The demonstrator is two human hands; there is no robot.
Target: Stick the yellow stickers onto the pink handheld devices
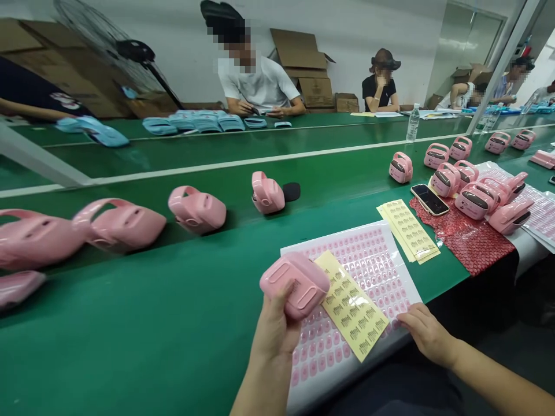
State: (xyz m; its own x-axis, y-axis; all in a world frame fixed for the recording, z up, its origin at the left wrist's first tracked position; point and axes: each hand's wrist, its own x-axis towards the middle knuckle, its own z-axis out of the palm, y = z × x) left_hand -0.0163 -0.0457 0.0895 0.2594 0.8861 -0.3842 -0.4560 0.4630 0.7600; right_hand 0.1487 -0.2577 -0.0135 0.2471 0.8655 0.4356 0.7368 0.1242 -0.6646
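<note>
My left hand [277, 323] is wrapped round a pink plastic device [295, 284], its flat underside with two long raised strips turned up and my thumb lying on it. Below it lies a white sheet of pink oval stickers [321, 346]. Across that sheet rests a yellow label sheet [355, 306] with dark printing, its upper end partly behind the device. At the sticker sheet's lower right edge my right hand [427, 335] pinches with thumb and fingers; whether a single sticker is between them is hidden.
Pink handled devices stand to the left [119, 224] and cluster at right [477, 199] around a phone [429, 199] on red wrap [472, 248]. More yellow labels [410, 231] lie nearby. Across the green table [173, 323], a person [260, 81] works beside blue items [203, 122]. A bottle [413, 122] stands behind.
</note>
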